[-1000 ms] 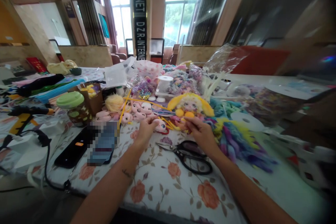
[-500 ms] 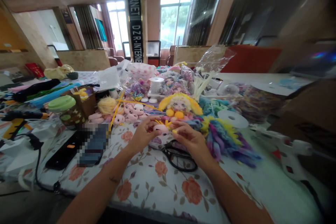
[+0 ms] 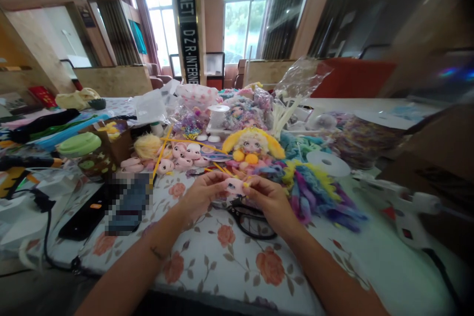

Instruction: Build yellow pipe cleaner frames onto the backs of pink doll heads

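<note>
Pink: the doll head (image 3: 234,186) sits dead centre between our two hands, lifted just above the desk (image 3: 222,261). Left hand (image 3: 200,195) closes on its left side and right hand (image 3: 268,197) on its right, fingertips of both pinched onto it. The two hands are equally near, with the head between the fingertips. Its face points roughly toward us, though blur hides the detail. There is a small yellow bit at the right fingertips, and we cannot tell whether it is gripped. Black scissors (image 3: 254,219) lie flat on the desk directly under the hands, not touched. A yellow-haired doll (image 3: 253,145) sits just beyond, with a row of spare heads (image 3: 185,154) to its left. A glue gun (image 3: 407,207) lies well apart on the right.
</note>
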`<state>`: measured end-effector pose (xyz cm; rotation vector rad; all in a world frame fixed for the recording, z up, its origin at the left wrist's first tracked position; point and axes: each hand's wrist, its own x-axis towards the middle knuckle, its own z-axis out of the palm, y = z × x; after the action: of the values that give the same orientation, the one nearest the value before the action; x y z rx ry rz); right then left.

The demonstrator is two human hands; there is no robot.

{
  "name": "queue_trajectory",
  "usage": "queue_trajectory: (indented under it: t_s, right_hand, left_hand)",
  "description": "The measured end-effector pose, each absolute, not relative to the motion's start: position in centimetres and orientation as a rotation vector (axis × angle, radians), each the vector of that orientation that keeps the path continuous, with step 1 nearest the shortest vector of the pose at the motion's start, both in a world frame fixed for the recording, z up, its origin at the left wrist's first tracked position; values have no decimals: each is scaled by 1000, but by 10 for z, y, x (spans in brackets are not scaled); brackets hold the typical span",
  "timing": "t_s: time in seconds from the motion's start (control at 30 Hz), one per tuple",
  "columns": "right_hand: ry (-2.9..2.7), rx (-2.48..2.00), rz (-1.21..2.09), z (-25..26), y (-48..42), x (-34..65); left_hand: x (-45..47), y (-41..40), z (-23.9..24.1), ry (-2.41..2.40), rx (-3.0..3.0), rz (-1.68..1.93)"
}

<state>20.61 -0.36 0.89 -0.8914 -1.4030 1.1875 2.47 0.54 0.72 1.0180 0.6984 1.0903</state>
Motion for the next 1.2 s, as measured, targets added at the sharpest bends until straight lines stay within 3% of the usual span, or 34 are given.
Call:
queue_trajectory:
  t_s: [0.1,0.27,0.5,0.83,1.03,1.2]
  right_hand:
    - [-1365,-971,1158,9,-3,205]
    - [-1428,-1114,718,12,-1,211]
    - [-1471,-1173,902,8,-5,204]
    - [-1920,-1156,360,0,-6,196]
    - [-1877,-1178,627,-1,-5,198]
    - [-1607,-1204,833,-5,5,207]
  left_hand:
    - [24,6,6,643,994,1058]
    - [26,9,2,823,1195,1266]
    - [26,5,2,1130,1608,1496]
    - [32,-4,4,1126,1923,1330]
    - [29,2,3,1193,2009,1400]
    - [1,13,20,1358,1699,1670]
